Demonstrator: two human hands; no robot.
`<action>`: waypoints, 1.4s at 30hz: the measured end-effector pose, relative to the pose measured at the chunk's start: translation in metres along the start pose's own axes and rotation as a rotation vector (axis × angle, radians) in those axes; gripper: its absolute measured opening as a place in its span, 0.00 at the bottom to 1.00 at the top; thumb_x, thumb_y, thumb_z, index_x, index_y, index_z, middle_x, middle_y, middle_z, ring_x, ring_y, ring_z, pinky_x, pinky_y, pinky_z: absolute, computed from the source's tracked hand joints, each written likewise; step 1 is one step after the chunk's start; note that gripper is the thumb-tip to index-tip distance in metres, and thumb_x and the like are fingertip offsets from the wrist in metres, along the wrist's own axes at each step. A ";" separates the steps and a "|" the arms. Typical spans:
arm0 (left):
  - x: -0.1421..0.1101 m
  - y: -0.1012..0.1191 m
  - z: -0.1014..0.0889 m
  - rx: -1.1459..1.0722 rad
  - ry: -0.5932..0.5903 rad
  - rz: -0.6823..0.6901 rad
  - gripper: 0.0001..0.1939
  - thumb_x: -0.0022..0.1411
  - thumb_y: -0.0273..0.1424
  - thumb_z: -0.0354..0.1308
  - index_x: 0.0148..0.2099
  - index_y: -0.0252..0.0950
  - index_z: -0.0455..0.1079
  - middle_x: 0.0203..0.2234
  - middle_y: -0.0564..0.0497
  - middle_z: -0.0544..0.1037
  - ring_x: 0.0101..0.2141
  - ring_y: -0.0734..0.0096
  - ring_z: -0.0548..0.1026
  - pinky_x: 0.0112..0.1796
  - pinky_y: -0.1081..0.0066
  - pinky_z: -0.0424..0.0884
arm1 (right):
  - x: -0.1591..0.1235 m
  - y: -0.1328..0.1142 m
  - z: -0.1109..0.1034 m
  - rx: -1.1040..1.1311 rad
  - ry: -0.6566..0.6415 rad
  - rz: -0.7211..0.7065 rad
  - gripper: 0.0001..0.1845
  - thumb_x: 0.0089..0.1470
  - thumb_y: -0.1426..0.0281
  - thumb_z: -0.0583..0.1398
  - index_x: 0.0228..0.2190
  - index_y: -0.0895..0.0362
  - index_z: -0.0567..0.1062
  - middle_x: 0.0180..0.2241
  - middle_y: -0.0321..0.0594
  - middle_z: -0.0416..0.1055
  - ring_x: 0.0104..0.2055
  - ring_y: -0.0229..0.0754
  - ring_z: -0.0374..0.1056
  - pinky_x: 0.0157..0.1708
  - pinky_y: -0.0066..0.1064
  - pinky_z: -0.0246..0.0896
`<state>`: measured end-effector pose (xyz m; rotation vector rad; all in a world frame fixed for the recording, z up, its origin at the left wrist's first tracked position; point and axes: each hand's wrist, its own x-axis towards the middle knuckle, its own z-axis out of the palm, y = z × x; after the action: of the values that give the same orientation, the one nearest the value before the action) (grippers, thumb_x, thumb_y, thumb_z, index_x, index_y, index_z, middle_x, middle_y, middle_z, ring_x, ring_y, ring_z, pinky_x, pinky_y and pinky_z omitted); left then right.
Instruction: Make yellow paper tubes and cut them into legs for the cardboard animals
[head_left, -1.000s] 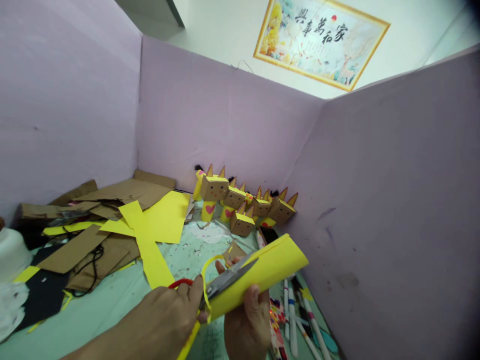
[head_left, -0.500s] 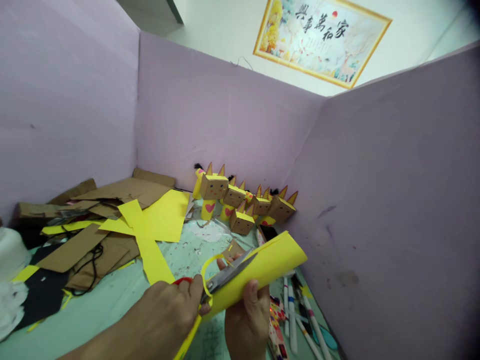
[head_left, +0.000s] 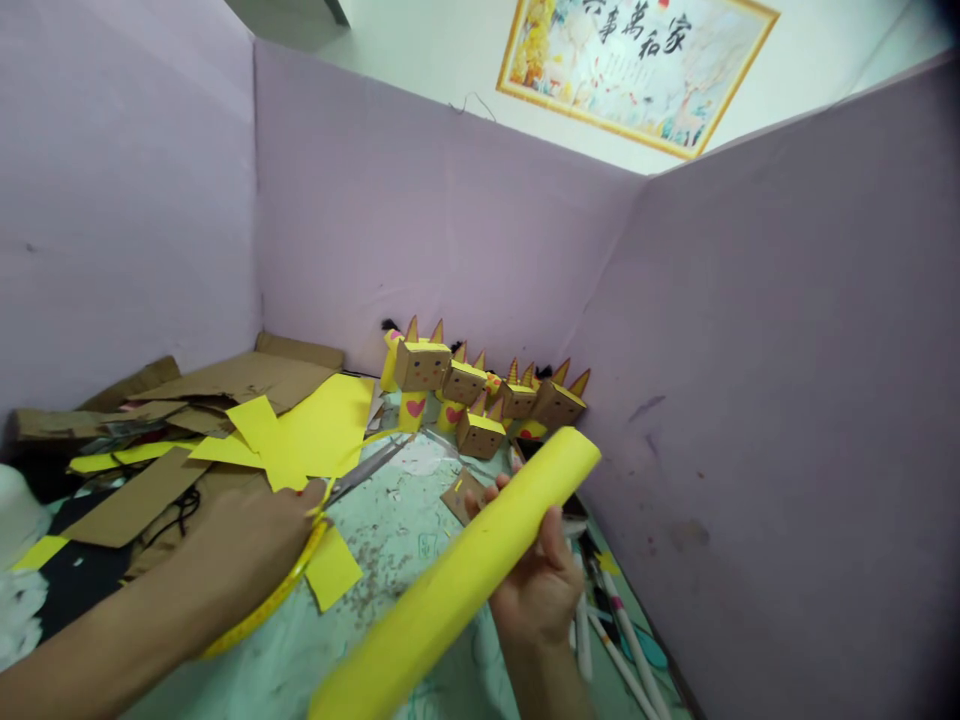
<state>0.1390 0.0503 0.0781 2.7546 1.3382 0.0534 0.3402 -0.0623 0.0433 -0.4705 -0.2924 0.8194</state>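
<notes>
My left hand (head_left: 274,530) is closed around scissors (head_left: 367,468), whose blades point up and to the right above the table. A thin strip of yellow paper (head_left: 262,615) hangs in a curve by that hand, with more of it beside the blades. My right hand (head_left: 536,580), palm up, grips a rolled tube of yellow paper (head_left: 457,575) from beneath. The thumb is on one side of the tube and the fingertips show on the other. The tube slants from lower left to upper right, clear of the scissors. Part of the scissor handles is hidden by my left fingers.
Several cardboard-headed yellow figures (head_left: 480,435) with horns stand by the back wall. Yellow sheets (head_left: 322,425) and cardboard pieces (head_left: 225,380) lie at left. A small yellow piece (head_left: 332,570) is near my left hand. Markers (head_left: 634,650) lie at right. Purple panels (head_left: 442,220) enclose the table.
My left hand has moved left with the scissors, away from the tube. The narrow yellow strip is now apart from the tube. My right hand still holds the tube, slightly farther right.
</notes>
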 end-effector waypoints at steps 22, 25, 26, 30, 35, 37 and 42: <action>-0.024 0.058 0.058 -1.366 -0.416 0.173 0.34 0.52 0.51 0.55 0.54 0.34 0.58 0.40 0.44 0.74 0.39 0.58 0.74 0.36 0.65 0.70 | 0.002 0.028 -0.004 -0.026 -0.002 0.143 0.19 0.48 0.57 0.62 0.35 0.60 0.77 0.38 0.43 0.77 0.36 0.43 0.72 0.42 0.41 0.70; -0.025 0.072 0.057 -1.373 -0.419 0.253 0.31 0.49 0.46 0.60 0.50 0.34 0.62 0.38 0.46 0.74 0.40 0.57 0.71 0.37 0.65 0.69 | -0.007 0.034 -0.003 -0.172 -0.077 0.118 0.21 0.42 0.58 0.66 0.36 0.58 0.76 0.38 0.42 0.76 0.35 0.43 0.72 0.38 0.40 0.70; -0.024 0.073 0.056 -1.380 -0.411 0.261 0.30 0.47 0.44 0.62 0.50 0.34 0.62 0.38 0.47 0.74 0.40 0.58 0.71 0.37 0.65 0.69 | -0.011 0.036 -0.003 -0.240 -0.111 0.134 0.22 0.41 0.59 0.68 0.36 0.58 0.75 0.36 0.42 0.76 0.34 0.43 0.72 0.35 0.37 0.70; -0.020 0.072 0.052 -1.413 -0.429 0.150 0.26 0.44 0.37 0.62 0.46 0.32 0.63 0.33 0.49 0.75 0.34 0.62 0.72 0.33 0.67 0.69 | -0.022 0.046 0.000 -0.491 -0.140 0.222 0.24 0.33 0.65 0.71 0.34 0.59 0.73 0.26 0.36 0.74 0.25 0.37 0.69 0.25 0.26 0.65; -0.023 0.075 0.057 -1.370 -0.374 0.217 0.25 0.46 0.35 0.59 0.47 0.34 0.63 0.35 0.48 0.75 0.38 0.58 0.72 0.38 0.63 0.70 | -0.022 0.045 0.006 -0.535 -0.068 0.193 0.17 0.35 0.66 0.69 0.28 0.60 0.72 0.22 0.35 0.72 0.24 0.37 0.68 0.24 0.25 0.63; -0.024 0.076 0.064 -1.279 -0.310 0.256 0.27 0.46 0.37 0.60 0.49 0.35 0.63 0.39 0.46 0.75 0.42 0.54 0.71 0.44 0.59 0.68 | -0.016 0.038 0.007 -0.473 -0.057 0.184 0.17 0.36 0.65 0.68 0.28 0.60 0.73 0.21 0.36 0.72 0.23 0.37 0.68 0.23 0.26 0.64; -0.022 0.076 0.081 -1.060 -0.147 0.364 0.37 0.39 0.35 0.62 0.56 0.39 0.62 0.49 0.45 0.72 0.53 0.43 0.63 0.55 0.53 0.57 | 0.001 0.009 0.008 -0.369 0.000 0.058 0.19 0.34 0.65 0.69 0.30 0.61 0.73 0.22 0.36 0.73 0.23 0.36 0.69 0.23 0.25 0.65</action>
<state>0.1907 -0.0184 0.0042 1.9621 0.4862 0.4283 0.3319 -0.0538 0.0459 -0.8271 -0.4347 0.8241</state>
